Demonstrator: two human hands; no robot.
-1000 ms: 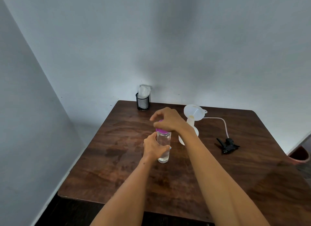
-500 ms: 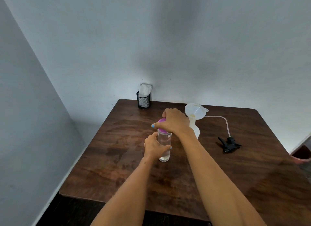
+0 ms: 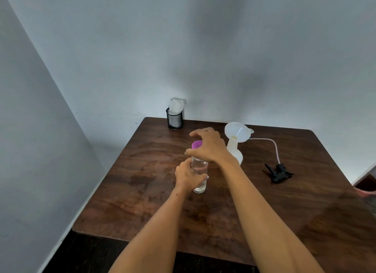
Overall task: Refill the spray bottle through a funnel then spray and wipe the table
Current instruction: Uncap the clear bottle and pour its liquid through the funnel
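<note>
A clear water bottle [image 3: 199, 171] with a purple cap [image 3: 196, 144] stands upright near the middle of the brown table [image 3: 142, 201]. My left hand [image 3: 188, 176] grips its body. My right hand [image 3: 208, 145] arches over the cap, thumb at the cap's lower edge, index finger lifted off it. Just right of my right hand stands the white spray bottle [image 3: 236, 152] with a white funnel [image 3: 237, 130] tilted in its neck. The black sprayer head [image 3: 279, 172] lies on the table further right, its thin tube [image 3: 273, 143] curving back toward the bottle.
A black mesh cup [image 3: 174, 120] holding a white cloth [image 3: 177, 106] stands at the table's back left corner by the wall. A reddish bin [image 3: 366, 186] shows past the table's right edge. Walls close in at the back and left.
My right hand has turned on the purple cap and spread its fingers; half a second ago it lay closed over the cap. My left hand keeps its hold on the bottle.
</note>
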